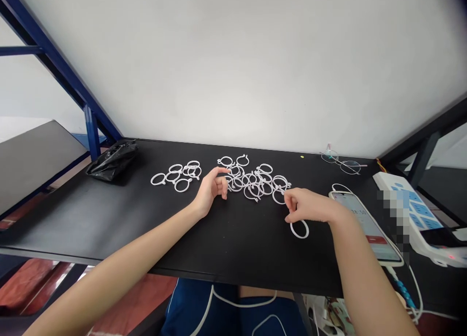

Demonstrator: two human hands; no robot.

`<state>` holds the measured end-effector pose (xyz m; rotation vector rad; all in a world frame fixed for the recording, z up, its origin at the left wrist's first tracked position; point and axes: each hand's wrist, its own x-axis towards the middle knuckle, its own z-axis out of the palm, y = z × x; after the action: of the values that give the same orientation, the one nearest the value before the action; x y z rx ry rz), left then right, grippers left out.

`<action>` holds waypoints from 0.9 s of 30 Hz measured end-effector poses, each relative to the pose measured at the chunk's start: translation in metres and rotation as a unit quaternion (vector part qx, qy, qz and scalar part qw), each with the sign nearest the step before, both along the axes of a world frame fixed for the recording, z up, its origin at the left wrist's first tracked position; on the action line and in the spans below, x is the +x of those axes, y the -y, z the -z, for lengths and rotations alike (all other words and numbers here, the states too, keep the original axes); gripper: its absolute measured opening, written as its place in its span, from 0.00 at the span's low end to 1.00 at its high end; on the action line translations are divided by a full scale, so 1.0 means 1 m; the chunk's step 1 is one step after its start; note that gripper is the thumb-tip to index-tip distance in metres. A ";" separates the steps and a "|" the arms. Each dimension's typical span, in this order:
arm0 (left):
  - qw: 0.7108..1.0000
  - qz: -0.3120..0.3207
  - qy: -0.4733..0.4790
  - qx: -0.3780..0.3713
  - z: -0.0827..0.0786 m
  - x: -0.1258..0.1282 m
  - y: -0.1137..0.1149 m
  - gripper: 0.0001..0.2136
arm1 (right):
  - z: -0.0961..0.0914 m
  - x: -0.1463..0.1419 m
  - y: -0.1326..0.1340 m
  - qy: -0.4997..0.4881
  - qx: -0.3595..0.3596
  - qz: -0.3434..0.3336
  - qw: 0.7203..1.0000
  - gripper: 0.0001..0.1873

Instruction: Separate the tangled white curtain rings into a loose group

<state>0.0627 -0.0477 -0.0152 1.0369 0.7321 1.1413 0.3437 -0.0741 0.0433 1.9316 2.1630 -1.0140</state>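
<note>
My right hand point(304, 204) pinches a thin white ring point(299, 230) between thumb and fingertips, near the table's right side. The ring hangs below the fingers; its upper part is hidden by them. Left of it, my left hand point(212, 189) is held at the edge of a pile of similar white rings point(251, 179), index finger stretched out and the other fingers loosely bent. Nothing shows in its grasp. The piled rings overlap, and several have small knobs or open ends. Farther left lies a smaller group of white rings point(182, 185).
The black table point(226, 243) meets a white wall. A black plastic bag point(114, 160) lies at the back left. At the right are eyeglasses point(350, 167), a phone point(379, 243) with a charging cable, and a white power strip point(419, 209). Blue metal bars point(65, 68) stand at the left.
</note>
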 end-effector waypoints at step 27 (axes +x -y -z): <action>0.933 0.071 -0.294 0.194 -0.030 0.027 0.009 0.20 | 0.014 -0.086 0.000 -0.638 0.154 0.194 0.729 0.17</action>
<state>0.0902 -0.0562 0.0146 1.7826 0.8951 0.8640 0.2574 -0.0737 0.0290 2.1074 2.5082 -2.9228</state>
